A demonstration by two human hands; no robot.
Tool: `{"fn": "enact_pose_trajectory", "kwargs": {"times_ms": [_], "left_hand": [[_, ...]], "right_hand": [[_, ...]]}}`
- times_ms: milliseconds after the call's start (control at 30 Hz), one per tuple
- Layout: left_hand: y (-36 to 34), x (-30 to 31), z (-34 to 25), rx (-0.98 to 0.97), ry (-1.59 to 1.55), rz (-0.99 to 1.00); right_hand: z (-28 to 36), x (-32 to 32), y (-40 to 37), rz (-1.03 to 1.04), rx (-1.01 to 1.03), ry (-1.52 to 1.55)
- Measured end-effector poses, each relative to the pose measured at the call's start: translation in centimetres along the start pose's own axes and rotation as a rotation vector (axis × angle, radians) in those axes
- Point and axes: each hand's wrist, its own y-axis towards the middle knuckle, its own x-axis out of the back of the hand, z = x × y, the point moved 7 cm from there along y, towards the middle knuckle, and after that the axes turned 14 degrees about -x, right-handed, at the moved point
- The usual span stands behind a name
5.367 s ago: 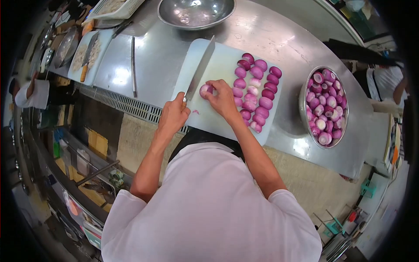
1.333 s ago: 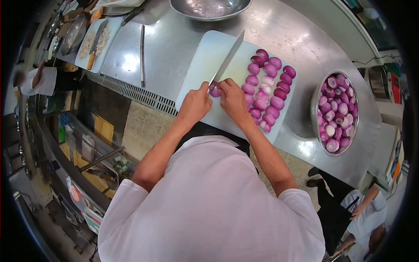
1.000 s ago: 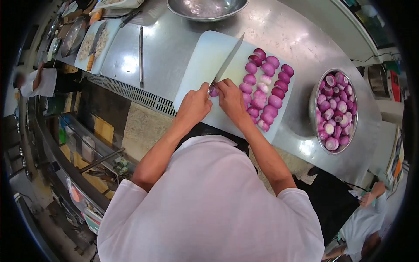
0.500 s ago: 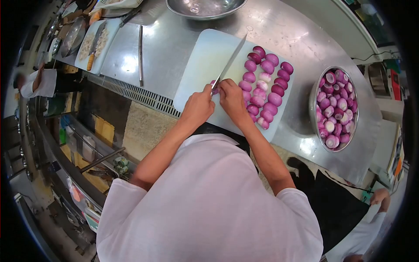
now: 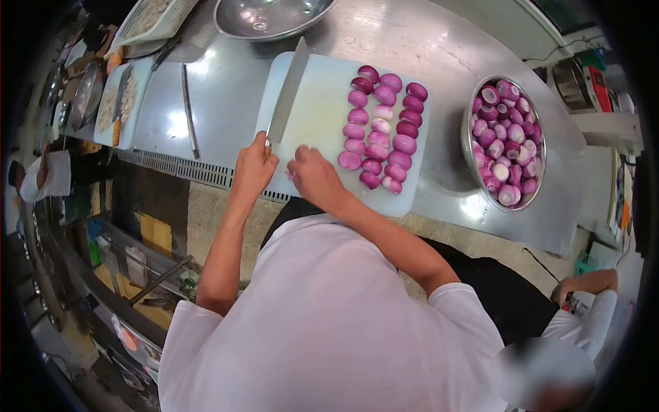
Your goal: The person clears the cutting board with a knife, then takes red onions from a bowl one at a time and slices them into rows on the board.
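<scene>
My left hand [image 5: 255, 167] is closed round the handle of a large kitchen knife [image 5: 288, 89]. The wide blade points away from me, over the left part of the white cutting board [image 5: 316, 69]. At the board's near edge my right hand [image 5: 316, 175] has its fingers curled together, with a small pinkish onion piece [image 5: 290, 176] showing at the fingertips, mostly hidden. To the right of that hand, halved purple onions [image 5: 377, 137] lie cut side down in three rows on the board.
A metal bowl [image 5: 471, 147] of peeled onions stands right on the steel table [image 5: 446, 89]. Another metal bowl [image 5: 274, 27] is beyond the board. Leftward lie a sharpening steel [image 5: 189, 110] and a second board [image 5: 141, 82] with a knife [image 5: 118, 117]. Co-workers stand left [image 5: 51, 178] and right [image 5: 590, 309].
The knife has swung away from the right hand, its blade now more upright in view. My right hand has drawn back toward the board's near edge. The whole view has shifted.
</scene>
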Motion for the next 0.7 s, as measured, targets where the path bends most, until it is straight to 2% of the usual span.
{"fn": "enact_pose_trajectory", "kwargs": {"times_ms": [67, 167, 233, 367, 433, 467, 533, 567, 633, 700], "left_hand": [[-0.4, -0.3, -0.2, -0.006, -0.01, 0.001], [-0.8, -0.4, 0.1, 0.002, -0.01, -0.009], [-0.5, -0.7, 0.1, -0.018, -0.006, 0.001], [-1.0, -0.6, 1.7, -0.055, 0.025, -0.039], [-0.6, -1.1, 1.5, -0.059, -0.016, -0.05], [-0.7, -1.0, 1.4, -0.022, -0.051, -0.029], [-0.4, -1.4, 2.9, -0.097, 0.029, -0.048], [-0.5, -1.5, 1.8, -0.118, 0.02, -0.039], [-0.6, -0.8, 0.0, -0.003, -0.025, -0.03], [-0.5, -0.6, -0.4, 0.009, -0.056, -0.03]], "right_hand": [[-0.2, 0.0, -1.9, 0.059, 0.0, -0.028], [-2.6, 2.5, -4.4, 0.046, -0.018, -0.12], [-3.4, 5.0, -5.0, -0.053, -0.067, -0.228], [-4.5, 6.1, -4.7, -0.04, -0.135, -0.239], [-3.4, 8.3, -4.0, -0.029, -0.115, 0.026], [-4.1, 10.3, -3.9, -0.061, -0.146, -0.003], [-5.5, 15.9, -2.4, -0.38, -0.089, 0.063], [-8.2, 20.2, -1.9, -0.539, -0.236, -0.054], [-13.8, 28.7, -3.4, -0.808, -0.484, -0.176], [-16.8, 32.5, -4.5, -0.754, -0.808, -0.467]]}}
